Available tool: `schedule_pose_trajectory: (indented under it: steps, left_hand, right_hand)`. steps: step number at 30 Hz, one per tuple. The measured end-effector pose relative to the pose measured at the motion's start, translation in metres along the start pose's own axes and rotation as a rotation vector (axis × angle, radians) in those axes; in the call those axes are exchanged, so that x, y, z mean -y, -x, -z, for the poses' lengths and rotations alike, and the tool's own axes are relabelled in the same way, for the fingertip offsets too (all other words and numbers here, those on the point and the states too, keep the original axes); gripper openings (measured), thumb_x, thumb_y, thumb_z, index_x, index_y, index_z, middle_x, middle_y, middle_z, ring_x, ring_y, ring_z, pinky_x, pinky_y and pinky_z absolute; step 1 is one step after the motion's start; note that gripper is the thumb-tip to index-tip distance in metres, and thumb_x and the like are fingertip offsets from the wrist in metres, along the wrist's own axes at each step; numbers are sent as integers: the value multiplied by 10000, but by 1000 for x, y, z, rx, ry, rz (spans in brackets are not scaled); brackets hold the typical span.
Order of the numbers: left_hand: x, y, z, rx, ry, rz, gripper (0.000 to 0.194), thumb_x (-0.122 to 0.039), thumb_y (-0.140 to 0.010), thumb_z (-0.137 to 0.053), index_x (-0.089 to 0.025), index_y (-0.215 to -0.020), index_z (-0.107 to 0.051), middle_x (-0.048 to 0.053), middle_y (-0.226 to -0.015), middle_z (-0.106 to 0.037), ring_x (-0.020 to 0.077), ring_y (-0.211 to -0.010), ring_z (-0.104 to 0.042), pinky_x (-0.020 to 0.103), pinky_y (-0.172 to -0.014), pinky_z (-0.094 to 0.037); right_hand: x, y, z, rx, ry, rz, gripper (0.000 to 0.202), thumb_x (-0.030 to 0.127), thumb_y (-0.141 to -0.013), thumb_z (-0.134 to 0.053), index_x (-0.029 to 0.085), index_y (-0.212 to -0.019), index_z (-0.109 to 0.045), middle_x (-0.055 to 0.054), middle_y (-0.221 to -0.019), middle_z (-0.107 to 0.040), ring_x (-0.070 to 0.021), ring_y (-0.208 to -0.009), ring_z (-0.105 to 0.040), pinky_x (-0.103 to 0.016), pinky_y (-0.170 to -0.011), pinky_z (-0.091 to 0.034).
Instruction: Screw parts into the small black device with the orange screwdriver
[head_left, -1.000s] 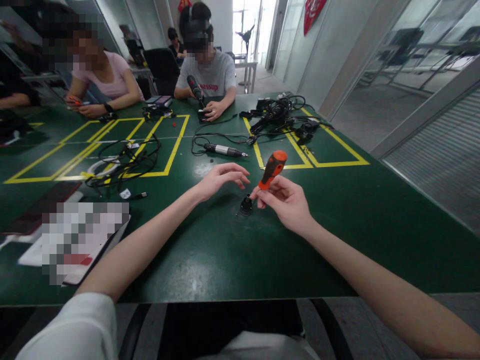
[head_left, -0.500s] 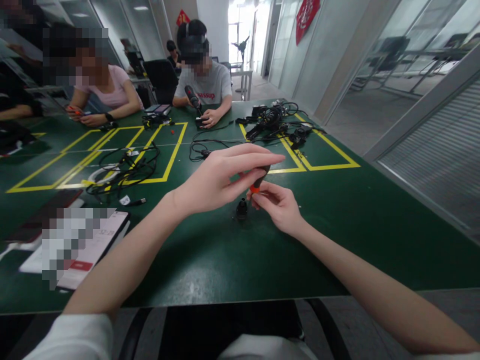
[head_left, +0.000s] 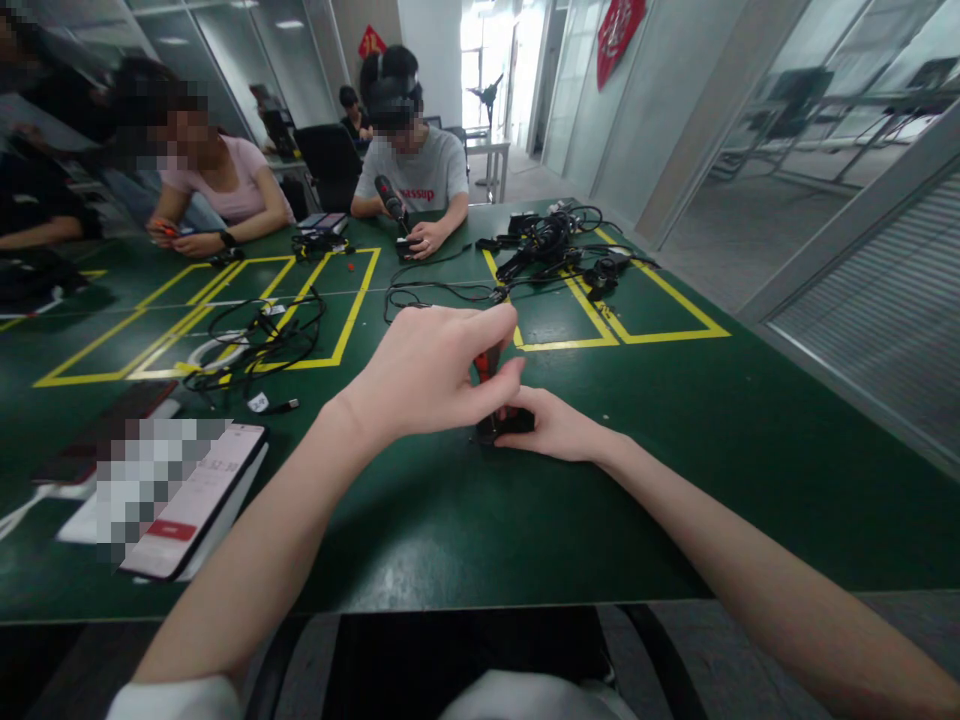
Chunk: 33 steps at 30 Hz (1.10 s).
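Note:
My left hand is closed around the handle of a red and black screwdriver, held nearly upright. Below it, a small black part rests on the green table; its exact kind does not show. From the right, my right hand closes its fingers on this part, low over the tabletop. The screwdriver's tip is hidden behind my hands, so I cannot tell whether it touches the part.
Two phones lie at the left on white items. Black cables spread over yellow tape outlines, and another cable heap lies at the far right. Across the table, a person holds a power screwdriver; another person sits farther left.
The screwdriver has come down and left, over the black part. My left fingers have curled around its handle. My right hand has gone from the screwdriver to the black part.

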<state>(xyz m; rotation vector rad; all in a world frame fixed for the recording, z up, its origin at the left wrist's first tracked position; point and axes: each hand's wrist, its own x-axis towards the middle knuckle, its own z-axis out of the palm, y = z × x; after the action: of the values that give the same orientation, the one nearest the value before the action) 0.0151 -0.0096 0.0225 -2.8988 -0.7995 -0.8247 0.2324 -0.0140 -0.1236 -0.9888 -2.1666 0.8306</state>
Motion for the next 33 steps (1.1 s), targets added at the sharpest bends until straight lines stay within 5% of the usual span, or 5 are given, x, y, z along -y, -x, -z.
schedule_pose_trajectory:
  steps: [6,13,24,29,33]
  left_hand:
    - [-2,15,3,15,121,42,240,-197,-853,-565,-195,-1074,-661,36,-979,-726,177,-841,-681,264,-746,-497]
    - [10,45,-36,-379,758,309,351,-313,-972,-667,-236,-1304,-578,51,-1052,-736,101,-669,-662,207,-579,-537]
    - [28,33,-21,-61,1162,362,605,-441,-959,-696,-314,-1522,-515,45,-1023,-769,115,-673,-708,206,-574,-544]
    - [13,14,-18,-5,1100,469,409,-413,-791,-865,-185,-1120,-779,28,-876,-722,138,-715,-685,230,-602,-524]
    - [6,4,-19,27,1071,537,354,-456,-740,-888,-135,-781,-745,14,-728,-673,117,-643,-615,230,-574,-478]
  right_hand:
    - [7,0,-5,-30,35,2,264,200,-823,-786,194,-1074,-706,-55,-958,-733,-220,-862,-674,-380,-814,-548]
    - [10,-2,-14,-103,54,-57,262,219,-780,-857,196,-907,-629,-13,-849,-669,-178,-753,-624,-301,-682,-486]
    - [14,-1,-19,-120,194,-93,336,333,-805,-871,218,-882,-565,25,-750,-609,-150,-621,-559,-271,-585,-395]
    - [10,-2,-19,-124,278,-25,340,405,-836,-832,228,-877,-544,13,-765,-631,-167,-639,-587,-268,-585,-375]
    - [9,-2,-19,-115,321,-15,343,424,-852,-813,224,-869,-535,16,-762,-628,-164,-640,-593,-260,-591,-378]
